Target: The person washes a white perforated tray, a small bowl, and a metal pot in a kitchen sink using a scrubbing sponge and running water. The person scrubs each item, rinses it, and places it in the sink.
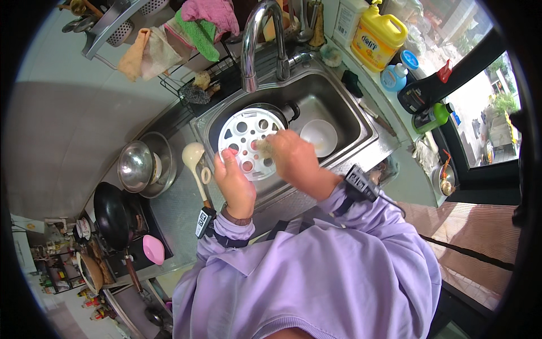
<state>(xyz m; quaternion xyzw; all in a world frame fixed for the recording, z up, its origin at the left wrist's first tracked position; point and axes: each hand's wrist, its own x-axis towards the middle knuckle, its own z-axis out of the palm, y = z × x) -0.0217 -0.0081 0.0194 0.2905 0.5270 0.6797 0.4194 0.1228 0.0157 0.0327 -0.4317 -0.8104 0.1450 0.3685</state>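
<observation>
My left hand (235, 184) grips the lower left rim of a round white steamer plate (253, 119) with large and small holes, thumb on top. The plate is held tilted over the left part of a stainless steel sink (338, 99). Against its face, my right hand (296, 161) holds a blurred, pale scrubbing pad (264, 148), partly hidden by the fingers. Beneath the plate sits a dark pot, mostly covered, its black handle (292, 111) showing. A white bowl (319, 137) rests in the sink beyond my right hand.
A chrome faucet (250, 55) arches over the sink's back. Left of the sink lie a cream ladle (193, 156), metal bowls (134, 167) and a black wok (111, 216). Along the right sill stand a yellow detergent jug (377, 44) and several bottles. Cloths (209, 17) hang above a wire rack.
</observation>
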